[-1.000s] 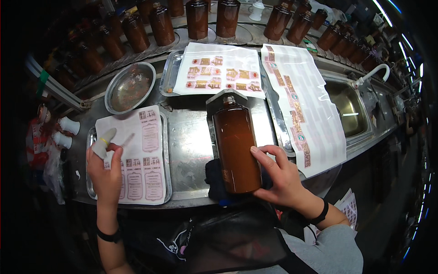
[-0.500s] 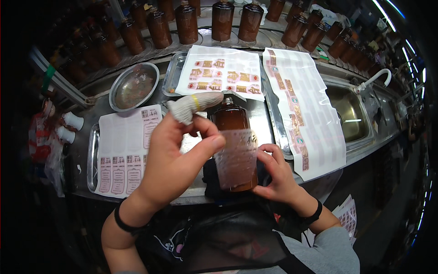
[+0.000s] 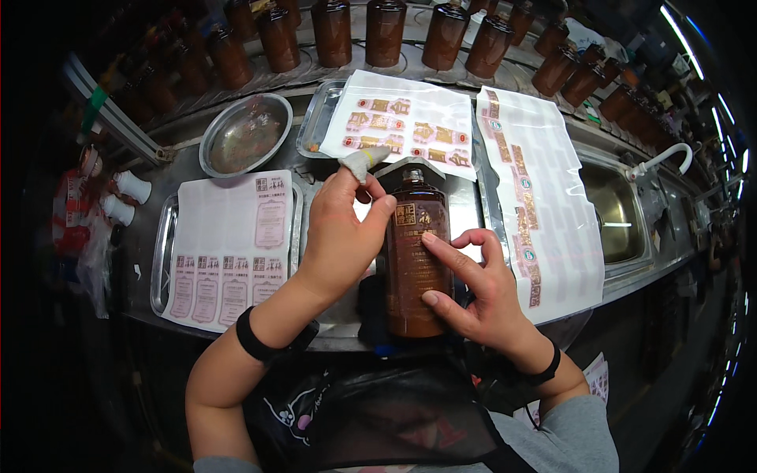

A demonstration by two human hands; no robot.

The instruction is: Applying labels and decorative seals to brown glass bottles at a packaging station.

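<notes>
A brown glossy bottle stands tilted slightly before me at the counter's near edge. A see-through label with gold print lies against its front. My left hand has thumb and forefinger closed at the label's upper left corner; a whitish cloth finger cover with a yellow band sits on one finger. With fingers apart, my right hand presses forefinger and thumb on the label's right side. What the curled right fingers touch is hidden.
Left, a sheet of pink labels covers a metal tray; behind it is a metal bowl. Gold-print sheets and a strip sheet lie behind and right. A sink is far right; several brown bottles line the back.
The label, held loosely before the bottle earlier, now lies against it. My right hand has moved from the bottle's side to its front. The view has shifted slightly.
</notes>
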